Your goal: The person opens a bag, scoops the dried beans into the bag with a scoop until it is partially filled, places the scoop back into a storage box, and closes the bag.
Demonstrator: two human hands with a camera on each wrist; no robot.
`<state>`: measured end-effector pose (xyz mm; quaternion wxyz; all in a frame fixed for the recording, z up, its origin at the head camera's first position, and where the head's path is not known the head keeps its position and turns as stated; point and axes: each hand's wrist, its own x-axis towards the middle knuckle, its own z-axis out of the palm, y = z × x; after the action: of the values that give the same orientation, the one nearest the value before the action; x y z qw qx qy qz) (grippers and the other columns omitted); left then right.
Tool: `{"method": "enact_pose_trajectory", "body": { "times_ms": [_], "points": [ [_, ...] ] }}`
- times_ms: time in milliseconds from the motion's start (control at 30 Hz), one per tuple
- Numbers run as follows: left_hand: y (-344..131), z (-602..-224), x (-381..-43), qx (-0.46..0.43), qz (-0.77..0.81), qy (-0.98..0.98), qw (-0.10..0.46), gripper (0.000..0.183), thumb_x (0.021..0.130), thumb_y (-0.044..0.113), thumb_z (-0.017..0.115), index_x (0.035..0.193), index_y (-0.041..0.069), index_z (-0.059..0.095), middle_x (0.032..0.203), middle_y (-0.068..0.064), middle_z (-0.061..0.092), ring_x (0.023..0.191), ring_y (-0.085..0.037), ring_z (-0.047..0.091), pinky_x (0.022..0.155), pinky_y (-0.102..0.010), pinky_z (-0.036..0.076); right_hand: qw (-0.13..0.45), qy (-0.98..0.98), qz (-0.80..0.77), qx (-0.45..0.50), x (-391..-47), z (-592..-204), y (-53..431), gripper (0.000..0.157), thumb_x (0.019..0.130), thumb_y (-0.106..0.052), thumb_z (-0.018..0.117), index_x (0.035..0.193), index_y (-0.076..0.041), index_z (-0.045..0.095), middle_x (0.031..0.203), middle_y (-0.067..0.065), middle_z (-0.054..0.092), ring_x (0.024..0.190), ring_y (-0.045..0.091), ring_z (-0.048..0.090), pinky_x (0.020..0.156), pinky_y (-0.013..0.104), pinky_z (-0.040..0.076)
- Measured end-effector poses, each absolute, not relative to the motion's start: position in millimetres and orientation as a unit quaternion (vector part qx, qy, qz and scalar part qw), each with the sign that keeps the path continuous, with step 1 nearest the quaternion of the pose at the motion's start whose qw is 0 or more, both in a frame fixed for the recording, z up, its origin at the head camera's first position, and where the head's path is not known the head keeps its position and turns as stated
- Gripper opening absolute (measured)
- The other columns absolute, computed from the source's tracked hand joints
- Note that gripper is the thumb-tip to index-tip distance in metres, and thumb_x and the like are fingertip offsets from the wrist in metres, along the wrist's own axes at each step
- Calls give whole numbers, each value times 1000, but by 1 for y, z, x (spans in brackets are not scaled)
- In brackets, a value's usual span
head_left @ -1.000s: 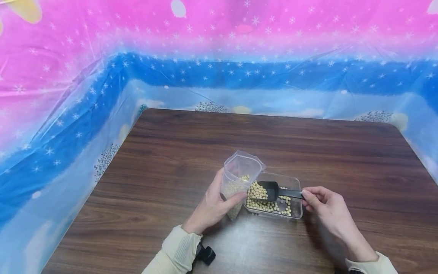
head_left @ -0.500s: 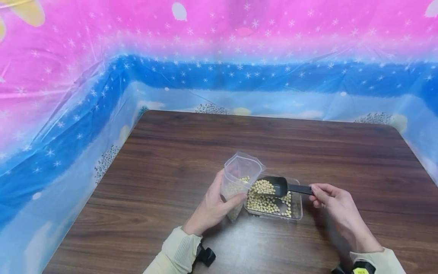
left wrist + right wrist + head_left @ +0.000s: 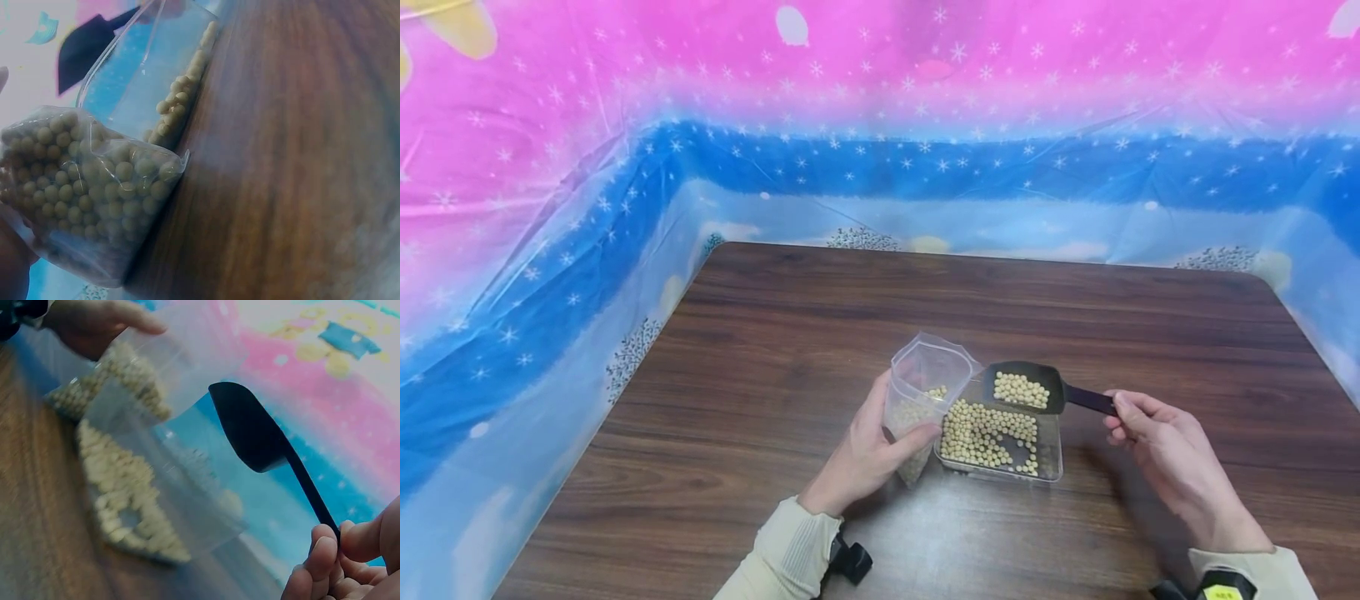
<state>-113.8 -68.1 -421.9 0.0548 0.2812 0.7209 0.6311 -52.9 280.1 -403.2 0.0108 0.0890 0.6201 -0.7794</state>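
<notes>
My left hand (image 3: 868, 450) grips a clear plastic bag (image 3: 928, 367) by its side, its mouth held open and upward. Round pale yellow beans (image 3: 75, 181) fill the bag's lower part. Beside it on the right, a clear rectangular container (image 3: 1049, 462) has a layer of beans (image 3: 977, 433) with a bare patch. Above the container's far side, a black scoop (image 3: 1051, 379) carries a small heap of beans. My right hand (image 3: 1180, 458) pinches the end of its handle between thumb and fingers. In the right wrist view the scoop (image 3: 250, 428) shows its dark underside, apart from the bag.
The brown wooden table (image 3: 775, 317) carries the container. Behind it and along its left hangs a pink and blue snowflake-patterned cloth (image 3: 880, 158). A black strap device (image 3: 852, 560) sits at the left wrist, and another (image 3: 1221, 585) at the right.
The scoop has risen out of the container's beans and moved right and away from the bag, with beans in it. My right hand moved right with it. My left hand and the bag stayed put.
</notes>
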Motion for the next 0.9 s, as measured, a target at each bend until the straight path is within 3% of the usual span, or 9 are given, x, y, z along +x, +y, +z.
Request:
{"method": "enact_pose_trajectory", "body": {
  "times_ms": [400,900],
  "points": [
    [-68,-424,-115,288,637,713,49,74,88,17,73,148,24,30,125,-2,55,106,-19,58,89,-39,53,-26,539,-842,12,-52,-347,270,22,100,-7,51,116,-2,66,88,4,68,77,12,63,68,23,54],
    [-68,-423,-114,287,635,716,48,75,87,18,74,148,23,31,126,-1,55,106,-18,58,90,-39,52,-114,546,-829,-48,-53,-308,240,23,97,4,51,117,10,61,91,12,68,79,16,67,72,25,57]
  ]
}}
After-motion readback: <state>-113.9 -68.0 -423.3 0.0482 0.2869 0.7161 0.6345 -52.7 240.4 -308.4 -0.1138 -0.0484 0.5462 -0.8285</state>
